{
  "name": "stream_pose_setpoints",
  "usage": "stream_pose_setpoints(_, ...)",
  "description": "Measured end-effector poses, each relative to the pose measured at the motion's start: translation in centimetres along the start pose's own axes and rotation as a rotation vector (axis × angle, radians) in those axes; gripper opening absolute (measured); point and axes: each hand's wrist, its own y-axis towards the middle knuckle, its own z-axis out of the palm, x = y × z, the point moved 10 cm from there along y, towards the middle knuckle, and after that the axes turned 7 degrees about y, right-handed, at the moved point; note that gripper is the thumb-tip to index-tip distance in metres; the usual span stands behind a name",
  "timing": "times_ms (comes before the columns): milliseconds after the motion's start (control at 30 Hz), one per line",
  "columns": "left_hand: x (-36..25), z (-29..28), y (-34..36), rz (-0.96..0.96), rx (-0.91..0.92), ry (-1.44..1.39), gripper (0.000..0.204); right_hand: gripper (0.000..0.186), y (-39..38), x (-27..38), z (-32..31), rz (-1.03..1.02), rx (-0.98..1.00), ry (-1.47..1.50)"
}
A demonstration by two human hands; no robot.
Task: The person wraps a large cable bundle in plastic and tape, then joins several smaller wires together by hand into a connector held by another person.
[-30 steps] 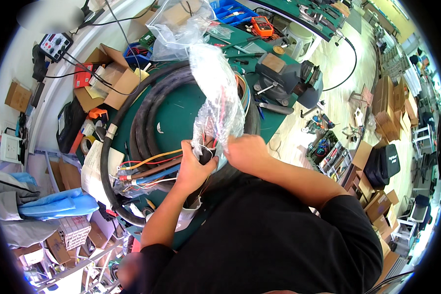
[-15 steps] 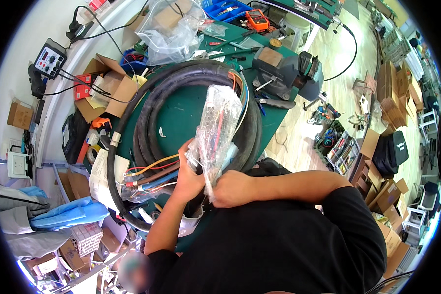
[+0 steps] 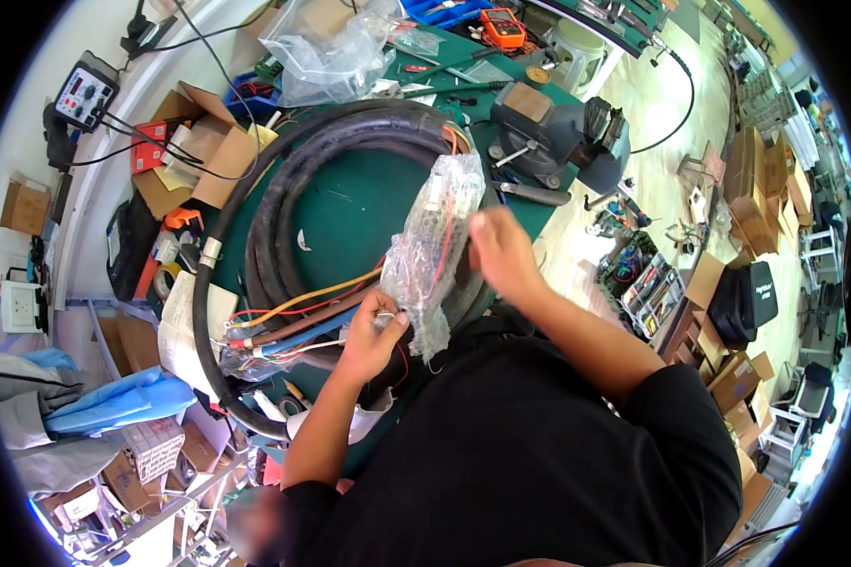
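Observation:
A clear bubble-wrap bundle (image 3: pixel 437 246) with red and pale wires inside lies over the right side of a thick black coiled cable (image 3: pixel 298 189). My left hand (image 3: pixel 376 338) is closed at the lower left edge of the bubble wrap, thumb and fingers pinched together. Just right of the bundle, my right hand (image 3: pixel 503 250) is raised, its fingers curled and partly smeared; whether they grip anything does not show. Orange wire (image 3: pixel 321 300), brown and blue wires run from beside my left hand to a stripped cable end at the left.
A bench vise (image 3: pixel 529 142) stands at the table's right edge. Toward the back lie a clear plastic bag (image 3: pixel 326 57) and an orange multimeter (image 3: pixel 502 29). An open cardboard box (image 3: pixel 194 146) and paper sheets (image 3: pixel 194 321) are at the left.
My right hand has left the lower end of the bubble wrap and moved up to its right side. My left hand has shifted slightly right, and the lower end of the wrap has spread out.

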Motion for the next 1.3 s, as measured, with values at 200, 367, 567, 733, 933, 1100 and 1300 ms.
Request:
stream_pose_setpoints(200,0.4,1.1,-0.1,0.005,0.098,-0.161,0.019,0.035,1.7,2.7,1.8,-0.325,-0.026,-0.305)
stream_pose_setpoints(367,1.2,1.5,0.2,-0.070,0.065,-0.239,0.023,0.019,-2.7,4.7,3.7,-0.551,0.012,-0.428)
stream_pose_setpoints(567,-2.1,2.0,0.6,0.019,0.154,0.138,0.037,0.020,-1.0,1.9,3.2,-0.445,0.141,-0.377)
stream_pose_setpoints(733,-11.2,-5.0,5.3,0.081,-0.315,0.483,0.022,0.023,2.4,-3.7,-1.9,-0.029,0.021,0.284)
stream_pose_setpoints(933,-7.8,3.3,18.2,-0.028,0.073,0.264,0.027,0.027,8.8,-3.7,-1.8,0.132,0.178,0.349)
stream_pose_setpoints(1100,-6.2,7.5,19.6,-0.136,0.347,0.163,0.023,0.020,8.6,-4.3,-1.3,0.161,0.485,0.196)
stream_pose_setpoints(1300,-7.5,6.5,18.9,-0.019,0.136,0.273,0.022,0.014,7.9,0.2,-2.8,-0.243,0.232,-0.084)
